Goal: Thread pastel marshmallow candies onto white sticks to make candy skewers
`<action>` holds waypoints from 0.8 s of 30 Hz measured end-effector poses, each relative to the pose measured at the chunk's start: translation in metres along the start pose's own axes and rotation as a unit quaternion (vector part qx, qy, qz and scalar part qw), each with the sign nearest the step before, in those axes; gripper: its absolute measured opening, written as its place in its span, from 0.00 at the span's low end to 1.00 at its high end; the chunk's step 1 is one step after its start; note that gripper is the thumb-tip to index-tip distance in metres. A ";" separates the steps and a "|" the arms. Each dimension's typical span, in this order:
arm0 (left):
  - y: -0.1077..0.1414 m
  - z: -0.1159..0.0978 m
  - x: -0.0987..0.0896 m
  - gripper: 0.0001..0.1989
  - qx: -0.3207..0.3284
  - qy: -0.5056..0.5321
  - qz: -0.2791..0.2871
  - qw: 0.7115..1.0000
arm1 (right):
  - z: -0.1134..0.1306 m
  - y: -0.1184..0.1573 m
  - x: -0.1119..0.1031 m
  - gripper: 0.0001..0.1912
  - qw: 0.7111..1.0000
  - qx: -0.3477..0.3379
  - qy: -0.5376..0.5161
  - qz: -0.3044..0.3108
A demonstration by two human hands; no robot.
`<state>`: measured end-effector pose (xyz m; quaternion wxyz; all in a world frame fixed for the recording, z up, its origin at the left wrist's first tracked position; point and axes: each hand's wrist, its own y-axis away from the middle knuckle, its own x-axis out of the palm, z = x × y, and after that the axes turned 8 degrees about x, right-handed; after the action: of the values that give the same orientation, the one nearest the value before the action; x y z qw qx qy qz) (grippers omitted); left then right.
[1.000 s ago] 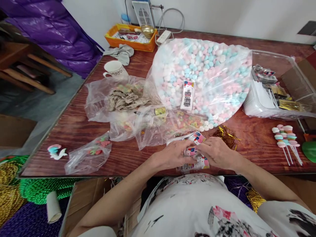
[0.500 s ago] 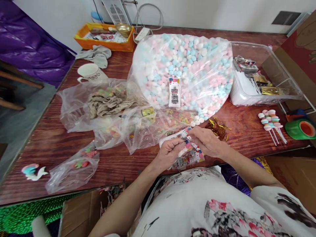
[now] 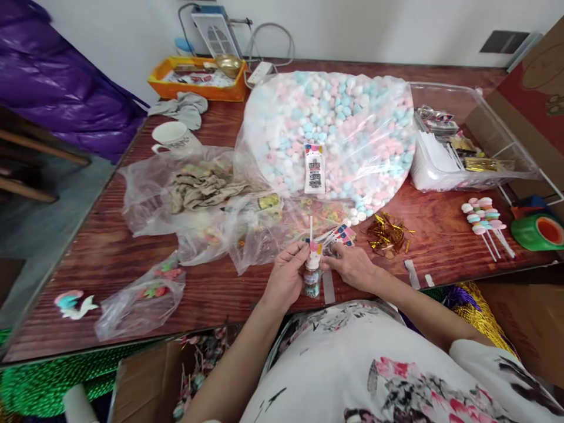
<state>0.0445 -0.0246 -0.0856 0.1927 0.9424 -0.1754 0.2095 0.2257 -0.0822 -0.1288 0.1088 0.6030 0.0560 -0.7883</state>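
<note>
My left hand (image 3: 286, 273) is closed round the upper left side of a small printed packet (image 3: 312, 281) with a white stick (image 3: 311, 228) pointing up out of its top. At the packet's right side is my right hand (image 3: 350, 265), fingers bent, beside a fan of printed cards or bags (image 3: 341, 236); what its fingertips grip is too small to tell. Just beyond my hands lie clear bags of coloured sweets (image 3: 319, 210). Further back rests a large clear bag of pastel marshmallows (image 3: 348, 135) with one printed packet (image 3: 314, 169) on it.
Gold twist ties (image 3: 388, 234), marshmallow sticks (image 3: 483, 220) and green tape (image 3: 535, 231) are on the right. A clear bin (image 3: 476, 170) stands behind them. On the left are a mug (image 3: 176, 138), an orange tray (image 3: 198, 89), a brown cloth (image 3: 205, 189) and a bag of gummies (image 3: 145, 296).
The packet with its white stick now stands upright between my hands. Both hands have moved slightly, and the printed bags show fanned behind them. The view has shifted a little.
</note>
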 end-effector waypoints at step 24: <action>0.010 0.041 0.016 0.22 0.085 -0.084 0.059 0.991 | 0.034 -0.009 -0.009 0.09 0.844 0.060 -0.351 -0.401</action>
<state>0.0679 -0.0554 -0.1097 0.0834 0.9576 -0.2279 0.1552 0.1943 -0.0804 -0.1115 -0.2404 0.2162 0.2038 -0.9241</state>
